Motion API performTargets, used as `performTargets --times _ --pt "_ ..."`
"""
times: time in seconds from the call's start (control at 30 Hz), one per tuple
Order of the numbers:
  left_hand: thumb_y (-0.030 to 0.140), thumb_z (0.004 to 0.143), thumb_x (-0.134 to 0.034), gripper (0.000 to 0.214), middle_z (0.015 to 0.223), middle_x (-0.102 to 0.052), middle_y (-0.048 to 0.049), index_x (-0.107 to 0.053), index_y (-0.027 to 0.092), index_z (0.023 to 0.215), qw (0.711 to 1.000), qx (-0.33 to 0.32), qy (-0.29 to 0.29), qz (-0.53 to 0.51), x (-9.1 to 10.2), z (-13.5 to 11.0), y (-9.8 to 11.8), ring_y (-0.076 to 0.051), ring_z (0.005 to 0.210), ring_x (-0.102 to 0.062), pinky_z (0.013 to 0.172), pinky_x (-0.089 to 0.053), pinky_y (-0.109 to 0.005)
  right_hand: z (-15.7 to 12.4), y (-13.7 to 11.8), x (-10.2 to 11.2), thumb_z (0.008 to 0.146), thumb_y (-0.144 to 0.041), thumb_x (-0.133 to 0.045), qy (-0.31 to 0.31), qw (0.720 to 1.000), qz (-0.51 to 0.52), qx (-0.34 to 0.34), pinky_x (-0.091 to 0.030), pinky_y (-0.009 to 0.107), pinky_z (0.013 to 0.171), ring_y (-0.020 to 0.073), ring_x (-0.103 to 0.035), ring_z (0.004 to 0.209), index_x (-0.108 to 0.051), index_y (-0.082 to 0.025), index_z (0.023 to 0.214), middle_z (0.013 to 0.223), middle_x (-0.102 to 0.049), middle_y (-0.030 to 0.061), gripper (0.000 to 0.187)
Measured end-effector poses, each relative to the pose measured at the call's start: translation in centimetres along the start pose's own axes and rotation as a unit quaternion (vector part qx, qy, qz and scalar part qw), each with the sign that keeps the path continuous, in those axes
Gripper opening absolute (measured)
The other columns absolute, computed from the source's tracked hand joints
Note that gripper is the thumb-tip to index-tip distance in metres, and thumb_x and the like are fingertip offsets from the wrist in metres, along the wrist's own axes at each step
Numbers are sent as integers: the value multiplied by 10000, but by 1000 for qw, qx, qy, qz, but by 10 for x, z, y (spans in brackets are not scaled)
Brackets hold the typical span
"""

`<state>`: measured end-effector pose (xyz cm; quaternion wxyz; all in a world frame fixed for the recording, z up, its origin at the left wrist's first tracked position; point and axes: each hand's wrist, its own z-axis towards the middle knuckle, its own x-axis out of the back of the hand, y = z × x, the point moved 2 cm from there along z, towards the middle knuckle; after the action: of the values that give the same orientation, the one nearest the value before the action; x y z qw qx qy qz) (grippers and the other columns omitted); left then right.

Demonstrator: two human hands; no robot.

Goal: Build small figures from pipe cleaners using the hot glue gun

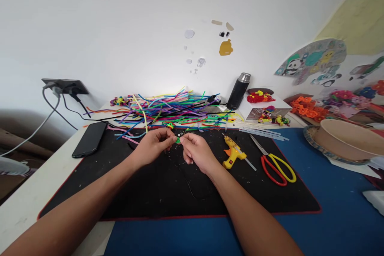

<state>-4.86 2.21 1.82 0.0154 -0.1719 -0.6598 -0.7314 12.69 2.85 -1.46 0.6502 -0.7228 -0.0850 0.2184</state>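
Note:
Over the black mat (144, 196), my left hand (155, 144) and my right hand (196, 151) meet, thumbs and fingers closed. Between their fingertips shows a small bit of green pipe cleaner (178, 141), mostly covered by the fingers. Just beyond it lie small white googly eyes (180, 134) and a little yellow, green and red figure (170, 126). A thin black strand (189, 188) runs over the mat below my hands. To the right of my right hand rests a yellow glue gun (234, 152) with a glue stick in its back.
Scissors (277, 168) with red and yellow handles lie at the right, near clear glue sticks (264, 133). A heap of colourful pipe cleaners (168, 108) lines the wall. A black flask (239, 92) stands behind. A phone (90, 140) lies left; a round bowl (351, 140) sits far right.

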Motion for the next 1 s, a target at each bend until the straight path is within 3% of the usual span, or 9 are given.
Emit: performTargets --times 0.1,0.3,0.63,0.77,0.9,1.0 --pt "544 803 -777 390 603 -571 27 -648 182 739 999 29 20 -14 -3 2 -2 -130 555 -508 575 -391 -263 1 1 0 889 -527 -664 -3 1000 -13 -3 -263 206 362 89 -449 333 -541 -217 839 447 -407 -130 337" --pt "485 756 -800 357 532 -532 38 -610 195 674 986 80 28 -146 -12 0 -5 -119 504 -442 532 -342 -260 -3 -6 -3 892 -526 -654 -1 1000 -31 4 -268 209 364 92 -443 327 -563 -218 837 433 -388 -130 326" --pt "541 842 -735 394 582 -520 39 -615 187 716 998 29 37 -35 -4 2 -7 -124 548 -450 566 -352 -259 -3 -2 -4 873 -549 -672 -13 1000 0 -6 -270 201 349 94 -473 345 -569 -212 888 488 -522 -96 353" --pt "549 850 -728 395 595 -536 34 -633 183 737 999 21 21 -24 -6 0 -2 -129 568 -469 576 -362 -256 -3 -2 -4 848 -559 -711 -10 1000 -17 2 -281 198 357 92 -457 334 -556 -219 859 448 -446 -125 375" --pt "543 797 -795 396 610 -579 16 -658 177 732 993 54 -32 -99 -4 -2 3 -133 570 -508 570 -386 -257 -6 -8 -7 851 -540 -700 -9 999 -29 17 -271 198 355 91 -425 314 -549 -226 820 409 -400 -131 350" --pt "490 743 -868 383 614 -589 8 -666 165 721 970 101 -61 -211 -3 -4 3 -113 552 -495 539 -364 -236 -10 -13 -11 875 -534 -678 -21 999 -16 32 -265 201 357 87 -416 307 -547 -230 819 410 -391 -132 335"
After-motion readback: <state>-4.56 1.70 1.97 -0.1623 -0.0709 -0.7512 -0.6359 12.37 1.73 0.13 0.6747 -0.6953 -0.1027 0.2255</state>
